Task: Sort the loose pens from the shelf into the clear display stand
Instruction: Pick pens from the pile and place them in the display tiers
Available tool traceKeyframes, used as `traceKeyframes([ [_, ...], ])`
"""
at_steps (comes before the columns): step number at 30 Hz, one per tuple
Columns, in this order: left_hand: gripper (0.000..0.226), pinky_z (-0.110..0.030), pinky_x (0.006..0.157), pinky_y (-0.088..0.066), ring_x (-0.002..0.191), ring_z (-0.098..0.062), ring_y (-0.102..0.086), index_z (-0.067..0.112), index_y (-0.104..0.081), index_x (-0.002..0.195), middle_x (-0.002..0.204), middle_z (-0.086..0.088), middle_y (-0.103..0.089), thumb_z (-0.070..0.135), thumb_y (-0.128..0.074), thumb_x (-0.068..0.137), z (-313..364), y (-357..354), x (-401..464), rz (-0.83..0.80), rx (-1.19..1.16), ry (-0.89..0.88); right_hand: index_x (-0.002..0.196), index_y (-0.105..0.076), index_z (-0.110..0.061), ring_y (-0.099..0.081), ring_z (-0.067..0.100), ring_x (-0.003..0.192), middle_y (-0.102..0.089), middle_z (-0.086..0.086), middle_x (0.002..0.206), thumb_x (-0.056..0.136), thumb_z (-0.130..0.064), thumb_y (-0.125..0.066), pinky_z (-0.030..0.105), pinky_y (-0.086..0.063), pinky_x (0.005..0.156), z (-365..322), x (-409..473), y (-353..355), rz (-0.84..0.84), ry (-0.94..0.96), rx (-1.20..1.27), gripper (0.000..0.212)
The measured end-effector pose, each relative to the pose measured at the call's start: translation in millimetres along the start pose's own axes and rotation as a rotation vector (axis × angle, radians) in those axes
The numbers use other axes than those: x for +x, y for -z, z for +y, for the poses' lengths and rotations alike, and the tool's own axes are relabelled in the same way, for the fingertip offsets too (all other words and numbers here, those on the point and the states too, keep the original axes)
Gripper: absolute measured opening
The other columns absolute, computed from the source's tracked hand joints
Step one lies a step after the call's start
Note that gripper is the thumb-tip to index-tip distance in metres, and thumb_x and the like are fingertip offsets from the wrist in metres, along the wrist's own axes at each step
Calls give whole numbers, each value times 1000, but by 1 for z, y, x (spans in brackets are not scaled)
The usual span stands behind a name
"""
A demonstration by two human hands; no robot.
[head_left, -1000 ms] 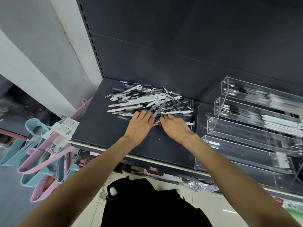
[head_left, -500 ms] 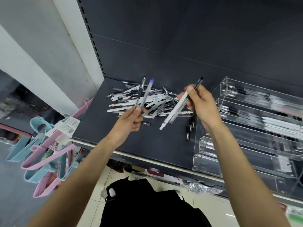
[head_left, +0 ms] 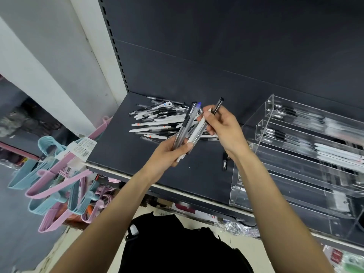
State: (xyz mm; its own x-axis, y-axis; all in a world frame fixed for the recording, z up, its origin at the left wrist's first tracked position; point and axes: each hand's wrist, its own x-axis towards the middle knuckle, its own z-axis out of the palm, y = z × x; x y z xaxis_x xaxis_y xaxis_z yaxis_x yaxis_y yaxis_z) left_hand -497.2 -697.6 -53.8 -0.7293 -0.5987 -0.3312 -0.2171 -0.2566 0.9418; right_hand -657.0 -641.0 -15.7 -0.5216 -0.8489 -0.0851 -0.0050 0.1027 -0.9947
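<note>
Two clear pens (head_left: 186,126) stand tilted in the left hand (head_left: 169,154), its grip closed round their lower ends, one with a blue tip at the top. Just beside them the right hand (head_left: 223,127) pinches a white pen (head_left: 195,134) and a dark-capped pen (head_left: 217,105); the white pen's lower end touches the left thumb. Both hands hang above the shelf (head_left: 122,152), in front of the pile (head_left: 157,121) of loose pens lying near the back panel. One or two small pens (head_left: 225,162) lie apart by the stand (head_left: 307,158), which sits on the right of the shelf, its tiers already holding black and white pens. Pink and blue hangers (head_left: 59,186) hang at the left.
</note>
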Motion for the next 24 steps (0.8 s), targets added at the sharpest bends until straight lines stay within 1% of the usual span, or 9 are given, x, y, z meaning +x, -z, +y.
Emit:
traceKeyframes([
  [2, 19, -17, 48, -26, 50, -4, -32, 12, -60, 95, 59, 9, -42, 31, -60, 90, -3, 1, -2, 27, -71, 8, 111, -54, -8, -46, 1, 54, -63, 0, 85, 96, -9, -49, 15, -42, 55, 2, 0, 0, -16, -26, 8, 15],
  [5, 13, -16, 49, -27, 47, -2, -35, 19, -64, 89, 54, 13, -39, 28, -56, 94, -5, 2, -6, 64, -137, 24, 119, -54, -8, -49, 3, 56, -55, 0, 80, 97, -9, -47, 17, -44, 57, 7, -1, 1, -56, -61, 29, 23],
  [9, 15, -14, 47, -29, 47, -3, -34, 27, -66, 90, 54, 15, -39, 31, -53, 96, -6, 2, -8, 61, -128, 7, 112, -56, -14, -51, 6, 59, -55, 8, 84, 97, -10, -49, 20, -44, 57, 11, -3, -1, -155, -88, -1, 18],
  [14, 37, -18, 52, -32, 48, -5, -34, 0, -60, 107, 59, 5, -37, 34, -49, 97, -11, -4, -11, 70, -43, 45, 101, -54, -11, -51, 13, 58, -55, 3, 75, 93, -13, -56, 22, -43, 53, 15, -5, -7, -183, -95, -74, 9],
  [16, 31, -19, 61, -41, 59, -7, -48, 11, -64, 106, 71, -1, -51, 35, -47, 98, -10, -8, -15, 87, -34, 55, 100, -53, -14, -50, 13, 56, -56, 3, 79, 91, -13, -59, 22, -43, 51, 15, -8, -11, -173, -113, -47, 10],
  [18, 21, -18, 76, -44, 75, 1, -60, 34, -64, 99, 82, 12, -65, 37, -43, 99, -11, -10, -17, 114, -21, 67, 102, -52, -12, -51, 11, 55, -56, 4, 86, 89, -13, -62, 21, -42, 49, 14, -10, -14, -174, -137, 6, 17],
  [19, 20, -17, 80, -43, 79, 8, -61, 38, -62, 98, 84, 16, -67, 39, -42, 98, -10, -11, -19, 122, -13, 60, 103, -51, -11, -51, 10, 54, -56, 4, 87, 88, -13, -64, 21, -42, 49, 14, -11, -16, -176, -147, 17, 20],
  [22, 21, -14, 75, -42, 73, 7, -56, 34, -58, 99, 76, 19, -60, 49, -45, 94, -11, -13, -24, 111, 75, -40, 100, -52, -9, -49, 11, 51, -60, -2, 80, 85, -13, -67, 22, -40, 46, 13, -13, -20, -169, -155, 6, 22],
  [24, 17, -17, 66, -42, 63, 1, -50, 29, -56, 97, 68, 18, -55, 44, -48, 94, -12, -14, -26, 87, 130, -105, 100, -52, -5, -46, 10, 47, -59, -3, 74, 83, -16, -70, 21, -37, 42, 11, -14, -23, -138, -152, -10, 27],
])
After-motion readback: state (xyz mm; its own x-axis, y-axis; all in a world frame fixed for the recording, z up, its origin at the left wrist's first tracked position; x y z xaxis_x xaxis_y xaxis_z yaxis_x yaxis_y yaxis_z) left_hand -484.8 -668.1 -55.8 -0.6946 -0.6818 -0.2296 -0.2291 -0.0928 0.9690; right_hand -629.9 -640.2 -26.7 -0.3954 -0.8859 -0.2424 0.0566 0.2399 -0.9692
